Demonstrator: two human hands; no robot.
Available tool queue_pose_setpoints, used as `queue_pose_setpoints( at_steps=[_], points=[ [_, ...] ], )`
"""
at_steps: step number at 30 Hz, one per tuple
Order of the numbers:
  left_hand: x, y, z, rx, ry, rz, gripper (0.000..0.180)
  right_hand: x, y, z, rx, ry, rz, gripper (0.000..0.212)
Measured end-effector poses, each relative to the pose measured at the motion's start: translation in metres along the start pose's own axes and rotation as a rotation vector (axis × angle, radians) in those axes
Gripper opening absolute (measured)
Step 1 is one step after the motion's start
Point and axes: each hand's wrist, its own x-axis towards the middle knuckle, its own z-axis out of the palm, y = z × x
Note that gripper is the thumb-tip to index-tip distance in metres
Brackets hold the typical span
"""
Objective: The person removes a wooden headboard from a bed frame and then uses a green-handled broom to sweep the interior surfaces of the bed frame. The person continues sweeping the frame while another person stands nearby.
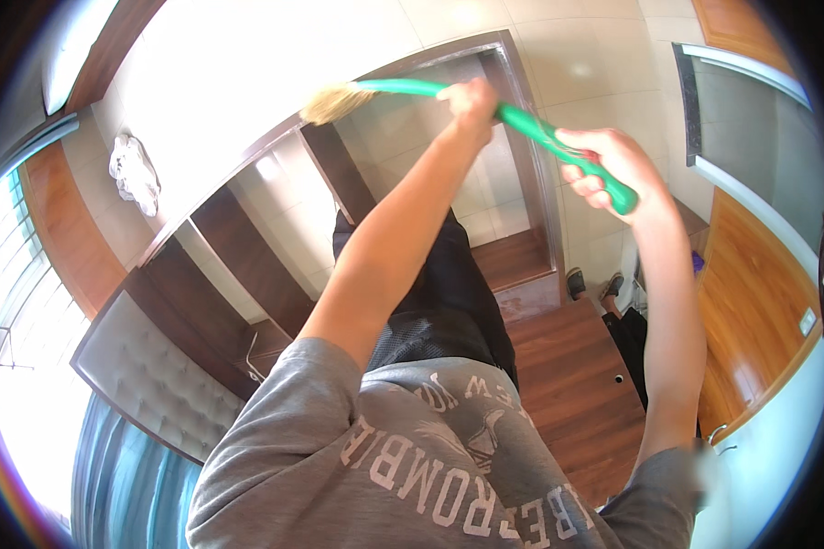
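Note:
A broom with a green handle [533, 126] and pale straw bristles [335, 103] is held up in front of me, slanting from upper left to lower right. My left hand [471, 107] is closed around the thinner part of the handle, nearer the bristles. Around the thick butt end wraps my right hand [613, 163], its fingers curled underneath. The bristle end sits at the far left, over the edge of a dark wooden bed frame [513, 69]; whether it touches the frame I cannot tell.
My legs stand among the frame's dark slats [252, 252]. A grey tufted headboard [156, 375] is at left, with a blue curtain [124, 485] beside it. White cloth [135, 174] lies at far left. Dark shoes [575, 284] and a wooden panel [751, 311] are at right.

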Motion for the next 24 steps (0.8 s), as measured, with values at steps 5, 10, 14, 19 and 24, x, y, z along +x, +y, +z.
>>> queue_pose_setpoints(
  at_steps=[5, 10, 14, 19, 24],
  points=[
    [0.019, -0.044, 0.080, -0.011, -0.072, -0.170, 0.046, -0.031, -0.001, -0.030, -0.052, 0.140, -0.033, 0.026],
    [-0.023, -0.068, 0.109, 0.201, -0.267, -0.100, 0.048, -0.045, 0.016, -0.062, -0.001, 0.262, -0.054, 0.025],
    [-0.054, -0.083, 0.114, 0.335, -0.404, -0.050, 0.055, -0.052, 0.036, -0.069, 0.033, 0.319, -0.072, 0.025],
    [-0.046, -0.100, 0.082, 0.381, -0.514, -0.056, 0.098, -0.054, 0.078, -0.047, 0.055, 0.409, -0.011, 0.026],
    [-0.026, -0.157, -0.008, 0.820, -0.545, 0.181, 0.100, -0.059, 0.171, 0.014, 0.211, 0.389, 0.065, 0.027]
  ],
)
